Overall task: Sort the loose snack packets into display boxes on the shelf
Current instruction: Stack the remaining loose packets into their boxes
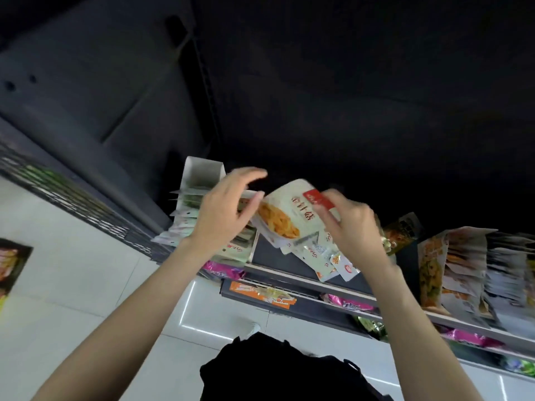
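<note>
1. A long grey metal shelf (292,275) is bearing a white cardboard display box (202,172) filled with packets.
2. The right hand (351,227) is gripping a pale green snack packet (289,212) above the shelf.
3. The left hand (224,209) is hovering over the box, fingers relaxed, holding nothing.

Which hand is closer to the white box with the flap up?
Left. The left hand hovers right over the white display box; the right hand is off to its side, holding a snack packet.

Two hands (223,215), one raised snack packet (286,215), one display box (202,175)
</note>
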Demonstrator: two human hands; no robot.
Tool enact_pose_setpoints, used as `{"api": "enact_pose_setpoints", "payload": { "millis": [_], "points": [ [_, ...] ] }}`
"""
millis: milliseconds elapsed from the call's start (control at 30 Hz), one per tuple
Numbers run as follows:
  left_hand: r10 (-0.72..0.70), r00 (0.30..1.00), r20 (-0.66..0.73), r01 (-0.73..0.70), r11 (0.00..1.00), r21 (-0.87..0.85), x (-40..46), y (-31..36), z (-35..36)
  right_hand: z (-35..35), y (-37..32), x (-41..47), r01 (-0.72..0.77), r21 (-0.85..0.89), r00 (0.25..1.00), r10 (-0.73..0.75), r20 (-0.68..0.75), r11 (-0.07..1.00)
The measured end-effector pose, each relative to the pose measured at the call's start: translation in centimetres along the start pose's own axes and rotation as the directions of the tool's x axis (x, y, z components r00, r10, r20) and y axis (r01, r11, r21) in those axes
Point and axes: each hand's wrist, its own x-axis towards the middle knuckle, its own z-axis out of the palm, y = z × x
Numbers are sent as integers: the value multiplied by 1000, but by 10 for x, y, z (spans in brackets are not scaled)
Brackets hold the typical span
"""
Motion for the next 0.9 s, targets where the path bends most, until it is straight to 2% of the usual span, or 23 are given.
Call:
{"api": "enact_pose_setpoints", "payload": {
  "millis": [33,100,200,267,300,367,433,467,567,667,700,800,900],
  "points": [
    [-115,993,-18,116,993,25,-2,-11,-3,0,-3,2,-102,69,994,104,-25,992],
    [-257,964,63,248,960,129,-11,-37,-2,1,-4,4,-306,291,947,320,-2,906],
    [-289,922,257,198,923,329,-28,-58,5,12,-15,11,-383,590,894,445,44,711],
    [-258,931,258,144,909,390,-33,-59,6,24,-22,18,-381,653,881,471,42,654],
    [-247,938,241,140,911,387,-34,-59,5,31,-25,22,-385,641,878,477,34,664],
    [-222,948,228,124,918,378,-35,-60,5,45,-25,29,-362,530,898,440,-22,767],
    [-203,951,235,109,927,358,-39,-65,5,60,-21,36,-185,241,969,217,-116,953],
    [-197,951,237,106,931,349,-41,-66,6,68,-21,40,-78,93,990,88,-110,993],
    [-176,953,247,84,936,341,-44,-67,6,89,-30,57,136,-262,990,-118,81,955],
    [-169,958,233,85,939,332,-44,-68,6,103,-54,79,251,-452,931,-86,355,856],
    [-171,959,226,89,939,332,-44,-69,7,109,-59,85,276,-490,915,-69,398,827],
    [-174,962,209,100,940,326,-46,-70,8,126,-62,92,331,-556,892,-61,447,763],
    [-178,965,193,109,941,321,-48,-72,9,145,-51,84,241,-539,890,37,454,807]
  ]
}}
